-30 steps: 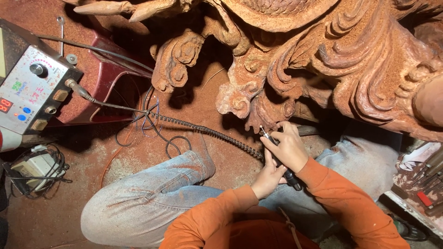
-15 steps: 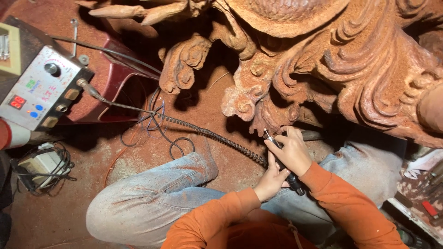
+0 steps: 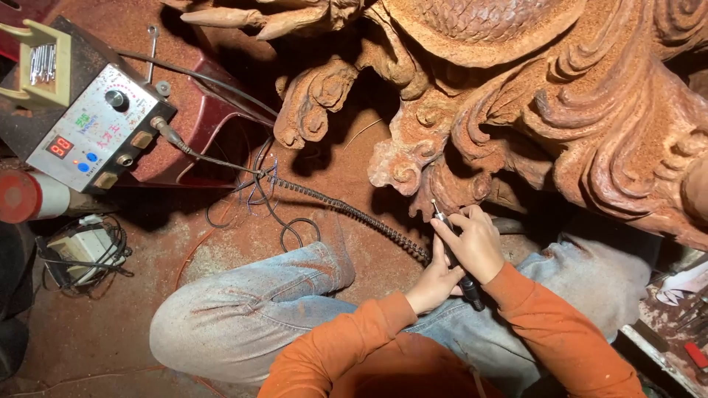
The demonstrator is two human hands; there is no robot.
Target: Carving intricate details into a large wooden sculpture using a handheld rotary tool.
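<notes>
I see the big reddish wood carving [image 3: 560,110] filling the upper right of the frame, the grey control box [image 3: 92,136] at upper left. At lower center, my right hand [image 3: 476,243] grips the handheld rotary tool [image 3: 456,254], tip at the carving's base, while my left hand [image 3: 435,284] curls against its shaft.

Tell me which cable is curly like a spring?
The dark coiled cable running from the grey control box to the carving tool in both hands; the other wires are thin and smooth.

One large carved wooden sculpture [image 3: 516,96], reddish brown, fills the top of the view. Two hands, left [image 3: 434,280] and right [image 3: 472,243], share one handheld rotary tool [image 3: 456,254]. One control box [image 3: 96,133] with one coiled cable [image 3: 346,210] lies on the floor.
</notes>
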